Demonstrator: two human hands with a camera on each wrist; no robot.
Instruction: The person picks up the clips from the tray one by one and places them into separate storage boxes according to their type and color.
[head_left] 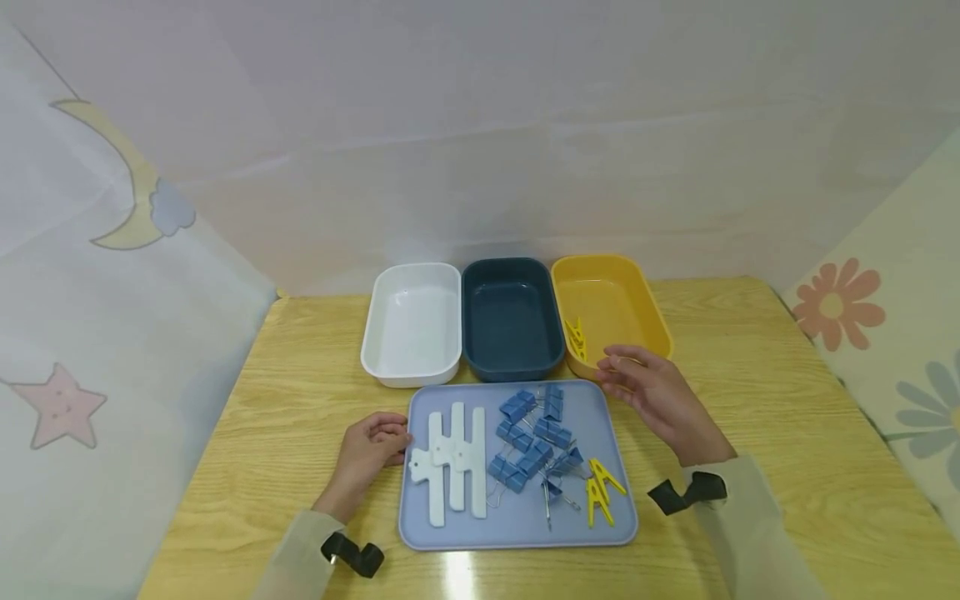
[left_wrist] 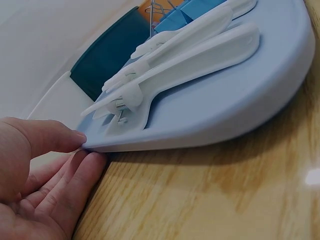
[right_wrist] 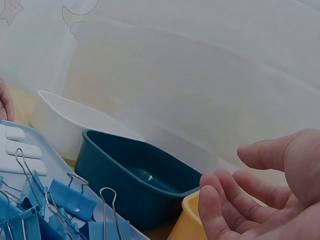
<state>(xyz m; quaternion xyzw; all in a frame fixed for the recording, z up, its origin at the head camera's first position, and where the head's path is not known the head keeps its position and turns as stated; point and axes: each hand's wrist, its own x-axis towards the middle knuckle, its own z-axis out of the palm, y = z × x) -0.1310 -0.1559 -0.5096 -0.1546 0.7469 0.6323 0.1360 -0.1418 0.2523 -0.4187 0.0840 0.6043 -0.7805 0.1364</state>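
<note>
Step in hand, as I judge it: transferring yellow pegs to the yellow bin, partly done. Clock directions taken from centre of tray, 12 pointing away from the person. Left hand at 9 o'clock, pinching the tray edge, thumb on the rim, fingers against and below it. Right hand at 2 o'clock, by the yellow bin's near rim; thumb and fingers apart, nothing held; rim contact cannot be told. Next move seems to call for the right hand to reach back to 4 o'clock and pinch a peg without snagging the binder clips. Counts: tray, 1; pegs on it, 2; pegs in the yellow bin at its 8 o'clock, apparently 2, overlapping; binder clips, about 8, heaped from centre toward 1; white clips, 3, at 9; bins, 3: white bin at 11, dark blue bin at 12, yellow at 1.
</note>
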